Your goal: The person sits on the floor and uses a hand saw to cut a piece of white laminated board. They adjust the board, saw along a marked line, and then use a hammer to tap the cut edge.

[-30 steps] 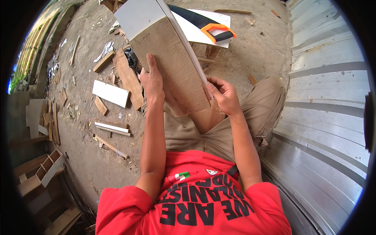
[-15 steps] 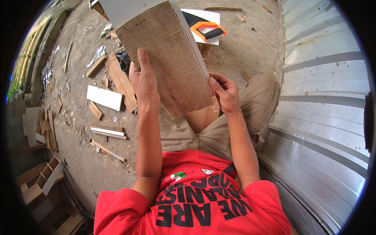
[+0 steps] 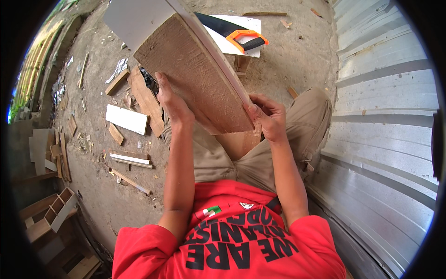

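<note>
Between my two hands is a wooden panel piece point(image 3: 195, 79), raised and tilted above my lap. Its rough brown face shows, with white boards joined along its upper end and right edge. My left hand point(image 3: 174, 102) grips its left edge, thumb lying on the brown face and fingers hidden behind. At the lower right corner my right hand point(image 3: 269, 116) pinches the edge, thumb in front and fingers behind. Beyond the piece a hand saw point(image 3: 244, 38) with an orange and black handle lies on a white-topped stool point(image 3: 253, 23).
On the floor to the left are a white board point(image 3: 126, 119), a brown plank point(image 3: 143, 100) and several wood offcuts. A small wooden shelf box point(image 3: 59, 209) stands at the lower left. Corrugated metal sheeting point(image 3: 381, 116) runs along the right side.
The panel piece has tilted, showing more of its right edge, and its far end has shifted left. My left thumb has slid nearer the left edge. The saw stays put.
</note>
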Action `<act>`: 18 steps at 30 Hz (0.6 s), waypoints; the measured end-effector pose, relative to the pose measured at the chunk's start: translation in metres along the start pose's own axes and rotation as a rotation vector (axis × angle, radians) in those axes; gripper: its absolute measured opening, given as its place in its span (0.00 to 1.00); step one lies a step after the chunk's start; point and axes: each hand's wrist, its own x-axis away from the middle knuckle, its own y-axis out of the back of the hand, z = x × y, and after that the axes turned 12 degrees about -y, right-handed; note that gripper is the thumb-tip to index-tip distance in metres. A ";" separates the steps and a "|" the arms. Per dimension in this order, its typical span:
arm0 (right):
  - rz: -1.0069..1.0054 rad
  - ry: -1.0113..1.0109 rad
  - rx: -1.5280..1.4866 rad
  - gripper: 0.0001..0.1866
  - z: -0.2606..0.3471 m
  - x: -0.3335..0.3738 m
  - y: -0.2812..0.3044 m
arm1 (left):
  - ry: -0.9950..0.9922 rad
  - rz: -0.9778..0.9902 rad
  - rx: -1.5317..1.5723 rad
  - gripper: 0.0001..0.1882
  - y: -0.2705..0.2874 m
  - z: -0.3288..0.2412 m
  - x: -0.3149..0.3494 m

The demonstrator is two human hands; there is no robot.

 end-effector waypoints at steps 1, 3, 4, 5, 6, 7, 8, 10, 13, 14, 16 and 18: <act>0.008 0.016 0.035 0.17 0.000 0.002 0.000 | 0.025 -0.046 0.009 0.35 -0.001 0.003 0.002; 0.005 0.067 0.157 0.17 0.003 0.007 -0.004 | 0.018 -0.111 0.079 0.36 -0.006 0.010 0.003; 0.005 0.093 0.218 0.17 0.005 0.010 -0.006 | 0.014 -0.145 0.114 0.36 -0.006 0.014 0.003; 0.003 0.110 0.240 0.17 0.007 0.013 -0.009 | 0.037 -0.105 0.163 0.36 -0.001 0.021 0.001; 0.002 0.127 0.262 0.18 0.009 0.016 -0.015 | 0.060 -0.066 0.212 0.37 0.007 0.030 0.000; 0.004 0.144 0.283 0.18 0.010 0.018 -0.021 | 0.079 -0.028 0.260 0.37 0.016 0.038 -0.001; -0.009 0.146 0.305 0.18 0.011 0.022 -0.026 | 0.133 -0.027 0.281 0.38 0.022 0.046 0.000; -0.037 0.151 0.346 0.17 0.012 0.027 -0.034 | 0.240 -0.024 0.322 0.39 0.027 0.050 0.002; -0.076 0.204 0.435 0.17 0.012 0.030 -0.037 | 0.290 -0.154 0.336 0.33 0.016 0.052 0.008; -0.079 0.220 0.456 0.17 0.013 0.030 -0.039 | 0.290 -0.191 0.350 0.32 0.015 0.053 0.008; -0.088 0.252 0.504 0.17 0.017 0.030 -0.041 | 0.319 -0.188 0.358 0.32 0.014 0.053 0.012; -0.086 0.253 0.517 0.16 0.019 0.032 -0.041 | 0.353 -0.183 0.365 0.32 0.012 0.054 0.014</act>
